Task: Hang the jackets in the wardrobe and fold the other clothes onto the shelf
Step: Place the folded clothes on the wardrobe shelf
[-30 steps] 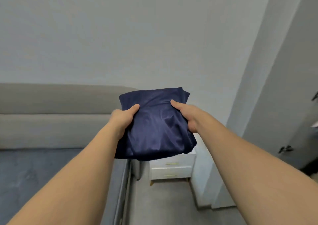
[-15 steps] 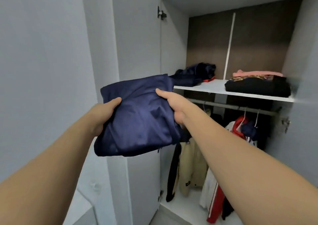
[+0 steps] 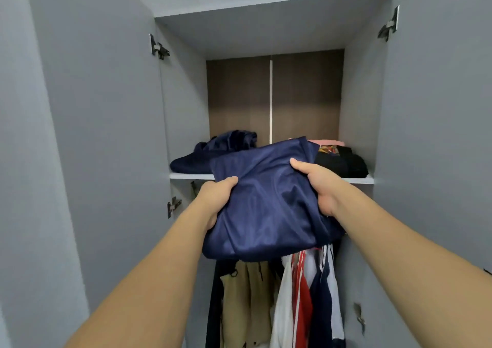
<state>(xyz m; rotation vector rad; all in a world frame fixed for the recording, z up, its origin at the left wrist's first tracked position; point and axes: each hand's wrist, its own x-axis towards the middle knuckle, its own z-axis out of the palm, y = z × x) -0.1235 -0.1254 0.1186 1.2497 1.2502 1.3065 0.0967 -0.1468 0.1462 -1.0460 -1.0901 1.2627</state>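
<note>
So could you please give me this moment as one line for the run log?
stage: shelving | item: folded navy garment | left hand: holding | right hand: holding | position: before shelf | placed: no

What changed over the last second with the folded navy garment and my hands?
The view swung from the bed to the open wardrobe, and the navy garment rose to the shelf, not yet set down. Unchanged: left hand and right hand grip its sides.
</note>
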